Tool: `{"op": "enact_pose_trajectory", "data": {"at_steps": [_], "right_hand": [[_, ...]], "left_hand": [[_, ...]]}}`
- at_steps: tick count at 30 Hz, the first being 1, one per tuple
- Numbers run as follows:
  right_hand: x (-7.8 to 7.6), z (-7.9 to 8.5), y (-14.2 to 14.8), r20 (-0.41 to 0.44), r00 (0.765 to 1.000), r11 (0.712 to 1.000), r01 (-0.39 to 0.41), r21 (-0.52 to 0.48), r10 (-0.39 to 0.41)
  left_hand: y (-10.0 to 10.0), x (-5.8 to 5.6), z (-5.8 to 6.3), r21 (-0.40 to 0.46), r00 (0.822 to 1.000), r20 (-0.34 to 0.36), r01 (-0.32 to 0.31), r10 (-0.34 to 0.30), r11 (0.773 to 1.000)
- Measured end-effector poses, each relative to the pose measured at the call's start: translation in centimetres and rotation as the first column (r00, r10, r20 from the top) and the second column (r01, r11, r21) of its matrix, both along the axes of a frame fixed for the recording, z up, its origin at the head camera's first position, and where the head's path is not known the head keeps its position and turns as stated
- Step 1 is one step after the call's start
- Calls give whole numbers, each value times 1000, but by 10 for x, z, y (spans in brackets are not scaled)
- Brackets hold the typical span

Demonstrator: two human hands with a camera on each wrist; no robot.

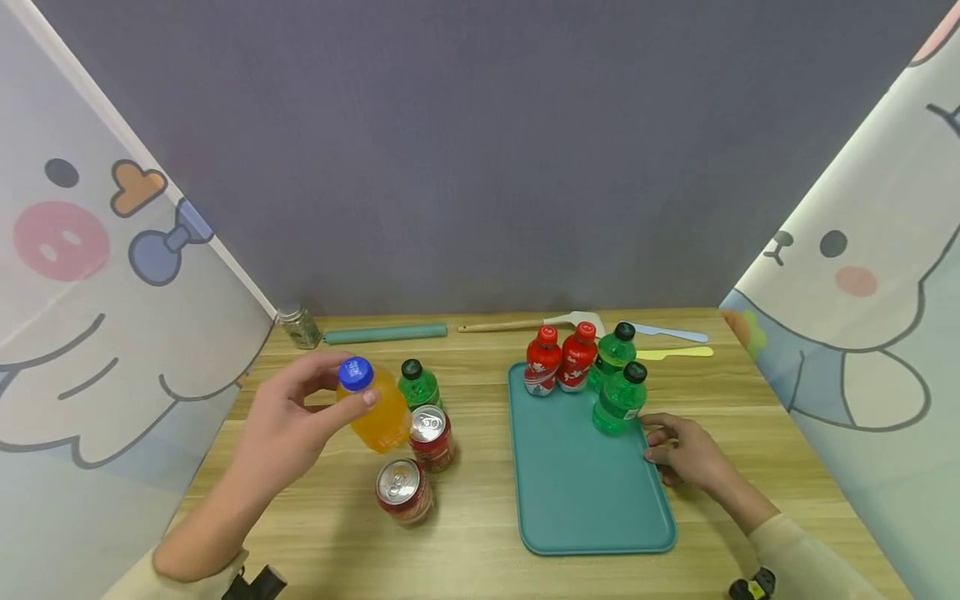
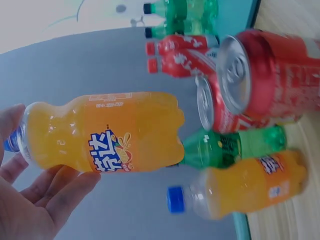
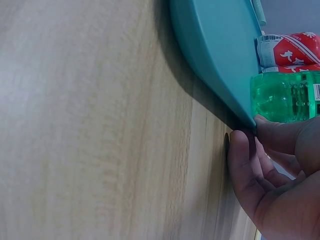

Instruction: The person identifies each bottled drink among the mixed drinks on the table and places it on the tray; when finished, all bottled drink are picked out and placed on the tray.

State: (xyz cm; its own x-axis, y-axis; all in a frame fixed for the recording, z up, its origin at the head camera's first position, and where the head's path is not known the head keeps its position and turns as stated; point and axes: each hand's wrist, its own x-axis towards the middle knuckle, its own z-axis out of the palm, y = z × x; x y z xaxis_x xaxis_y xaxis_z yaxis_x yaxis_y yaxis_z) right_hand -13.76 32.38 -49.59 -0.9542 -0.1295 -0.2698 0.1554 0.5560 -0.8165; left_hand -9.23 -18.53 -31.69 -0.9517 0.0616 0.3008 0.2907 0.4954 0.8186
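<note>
My left hand [image 1: 288, 421] grips an orange soda bottle [image 1: 381, 414] with a blue cap and holds it up over the table's left side. The left wrist view shows this bottle [image 2: 112, 132] by its label, and a second orange soda bottle [image 2: 250, 185] standing behind. Close by stand a green soda bottle [image 1: 418, 386] and two red soda cans [image 1: 432, 446]. At the teal tray's [image 1: 592, 496] right edge, my right hand [image 1: 693, 454] pinches the rim between thumb and fingers. Two red bottles [image 1: 543, 362] and two green bottles [image 1: 619, 402] stand at the tray's far end.
Along the back lie a teal stick [image 1: 385, 333], a spatula with a wooden handle [image 1: 502, 326], a blue knife [image 1: 667, 332] and a yellow knife [image 1: 675, 353]. A small jar [image 1: 299, 327] stands at the back left corner. Panels border the wooden table [image 1: 480, 533] behind and on both sides.
</note>
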Motion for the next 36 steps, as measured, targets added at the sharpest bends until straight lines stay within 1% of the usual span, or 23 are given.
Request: {"op": "enact_pose_trajectory", "data": {"at_steps": [3,7,11,14,16,21,25,28,32,36], "right_hand": [[0,-1,0,8,1000,1000,-5,-14,5],[1,-2,0,8,1000,1000,-4,-20,4],[2,-2,0,7,1000,1000,-6,-14,6],[3,-2,-1,10,1000,1000,-3,-12,3],[3,-1,-1,11,1000,1000,-1,-13,1],[2,1,-3,7,1000,1000,1,-4,-1],[1,2,-4,13,1000,1000,3,-8,-3],[1,2,-5,16,1000,1000,4,-11,-4],[0,2,-4,8,1000,1000,4,6,-4],[1,3,-2,17,1000,1000,15,13,-15]], "left_hand": [[10,-6,2,-4,999,2,40,-40,999],[24,-14,2,-13,997,21,70,-70,997],[39,-23,-1,-15,993,42,114,-114,993],[52,-31,-5,-8,986,54,161,-160,987],[61,-35,-6,8,980,78,181,-181,983],[87,-48,-11,49,966,149,205,-210,978],[109,-58,-17,79,956,197,207,-219,975],[126,-65,-22,76,954,216,194,-206,978],[146,-75,-31,76,949,213,219,-231,973],[165,-82,-39,74,941,224,244,-255,967]]}}
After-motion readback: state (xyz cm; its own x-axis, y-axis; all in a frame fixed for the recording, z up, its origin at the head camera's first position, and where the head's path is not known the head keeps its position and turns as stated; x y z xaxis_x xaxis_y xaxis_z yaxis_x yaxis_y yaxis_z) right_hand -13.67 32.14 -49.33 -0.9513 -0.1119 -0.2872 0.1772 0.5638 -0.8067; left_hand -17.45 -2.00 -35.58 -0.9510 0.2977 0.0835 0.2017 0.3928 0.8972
